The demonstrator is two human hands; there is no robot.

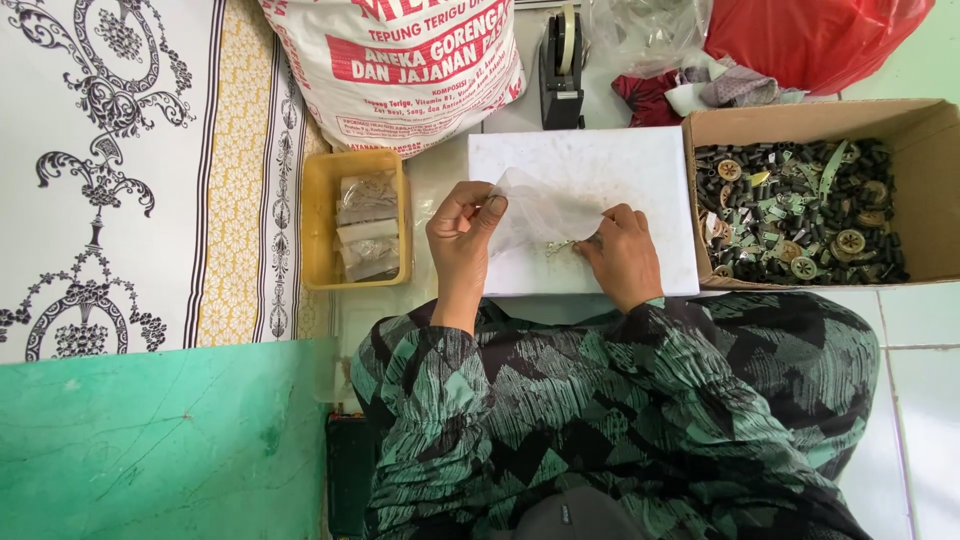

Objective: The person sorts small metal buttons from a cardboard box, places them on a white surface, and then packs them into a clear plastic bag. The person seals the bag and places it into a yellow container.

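Pale floor tiles carried a flat white rectangular board (640, 160) as a work surface. Over it, the left hand (462, 232) pinched 1 corner of a small clear plastic bag (545, 212), holding it open, while the right hand (622, 252), fingers closed, pressed small metal parts (560, 246) at its mouth. Beside the board stood a brown cardboard box of dark parts (800, 212) and a yellow plastic tray of filled bags (320, 225).

Yellow tray (318, 215) left, cardboard box (800, 120) right.

Pale tiled floor (920, 400) is lying right of the grip; a patterned black-and-white cloth (110, 170) is spreading left, bordering what is possibly a green painted surface (160, 440). Even daylight is falling.
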